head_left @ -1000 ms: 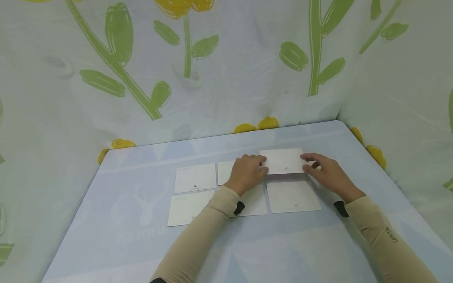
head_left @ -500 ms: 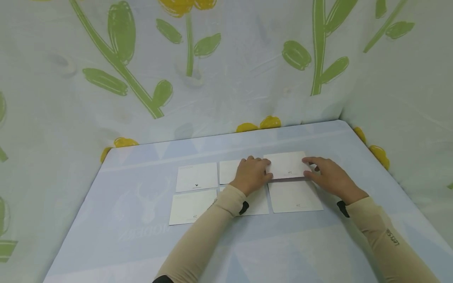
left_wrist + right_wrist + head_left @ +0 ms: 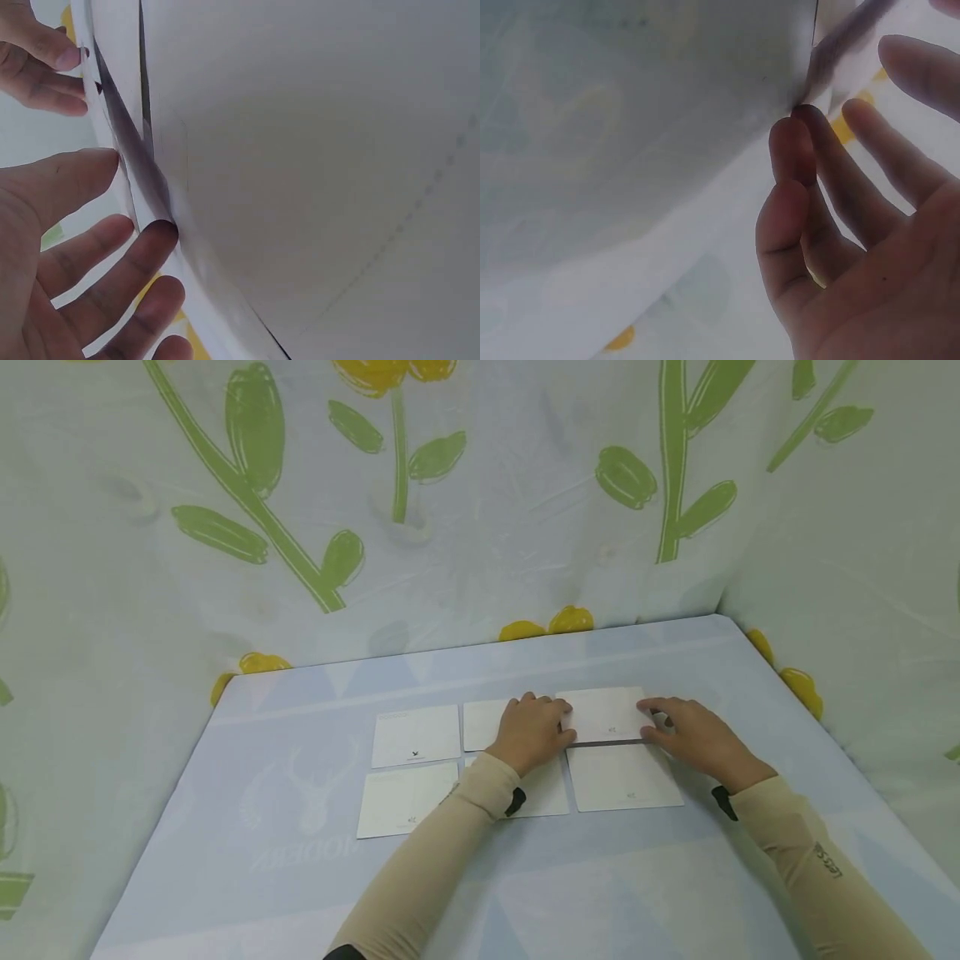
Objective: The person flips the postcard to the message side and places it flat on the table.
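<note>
A white card (image 3: pixel 606 717) with a small dark mark near its lower edge is held level at the back right, just behind another white card (image 3: pixel 626 778). My left hand (image 3: pixel 528 731) pinches its left edge. At the opposite edge, my right hand (image 3: pixel 701 739) pinches with thumb and fingertips. A dark line of shadow shows under the front edge, so it looks barely off the table or touching it. In the left wrist view, my left fingers (image 3: pixel 146 255) meet the card's edge. The right wrist view shows my right thumb and finger (image 3: pixel 793 150) together at a corner.
More white cards lie flat in two rows: a back left one (image 3: pixel 416 735), a front left one (image 3: pixel 405 802), and two in the middle partly covered by my left hand and sleeve (image 3: pixel 442 852). The pale blue table (image 3: pixel 247 760) meets a flower-patterned cloth (image 3: pixel 480 552) behind.
Both hands have brought the held card down and slightly nearer, and the gap to the card in front has narrowed to a thin line. The other cards stay put.
</note>
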A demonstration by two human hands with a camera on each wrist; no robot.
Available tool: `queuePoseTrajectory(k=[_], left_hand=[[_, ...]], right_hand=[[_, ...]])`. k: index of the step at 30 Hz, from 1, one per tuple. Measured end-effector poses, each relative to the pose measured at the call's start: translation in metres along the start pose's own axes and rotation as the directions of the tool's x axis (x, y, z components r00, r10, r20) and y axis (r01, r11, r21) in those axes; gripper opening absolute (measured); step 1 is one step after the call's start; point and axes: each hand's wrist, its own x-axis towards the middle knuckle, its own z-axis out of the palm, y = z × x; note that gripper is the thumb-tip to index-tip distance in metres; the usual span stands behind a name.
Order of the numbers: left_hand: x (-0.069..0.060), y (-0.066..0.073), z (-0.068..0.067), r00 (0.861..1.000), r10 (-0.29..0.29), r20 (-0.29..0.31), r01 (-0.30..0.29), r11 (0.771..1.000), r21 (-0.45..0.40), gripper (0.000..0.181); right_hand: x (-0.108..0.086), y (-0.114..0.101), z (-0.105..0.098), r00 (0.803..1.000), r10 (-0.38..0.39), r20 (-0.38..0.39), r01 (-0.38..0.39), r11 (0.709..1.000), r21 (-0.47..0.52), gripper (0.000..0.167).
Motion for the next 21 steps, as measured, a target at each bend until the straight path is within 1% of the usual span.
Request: queuePoseTrajectory(k=[4,7,9,12,15,18,21], left_hand=[[-0.001,-0.005,0.001,1.000,-0.013,-0.015,0.012,1.000,-0.012,0.035],[-0.004,-0.012,0.000,0.999,-0.015,-0.045,0.014,0.999,-0.030,0.033],[-0.007,-0.017,-0.001,0.997,-0.012,-0.077,0.010,0.999,-0.034,0.032],[-0.015,-0.024,-0.007,0.990,-0.003,-0.139,0.002,1.000,-0.012,0.032],[-0.024,-0.031,-0.014,0.980,0.000,-0.201,0.005,1.000,0.024,0.034],[-0.034,-0.040,-0.024,0.970,-0.019,-0.242,0.031,0.999,0.044,0.036],[-0.048,-0.050,-0.037,0.963,-0.051,-0.265,0.068,0.996,0.055,0.039]], right_hand=[[-0.001,0.000,-0.002,1.000,-0.006,-0.002,0.006,1.000,0.001,0.048],[-0.001,-0.002,-0.003,1.000,0.007,-0.005,-0.007,1.000,0.002,0.050],[-0.002,-0.004,-0.004,1.000,0.012,-0.021,-0.012,1.000,-0.003,0.050],[-0.003,-0.006,-0.005,0.997,-0.012,-0.082,0.011,1.000,-0.013,0.049],[-0.006,-0.007,-0.005,0.982,-0.071,-0.175,0.069,0.997,-0.017,0.047],[-0.009,-0.008,-0.004,0.957,-0.119,-0.266,0.120,0.993,-0.015,0.047],[-0.012,-0.010,-0.004,0.929,-0.150,-0.338,0.151,0.988,-0.024,0.048]])
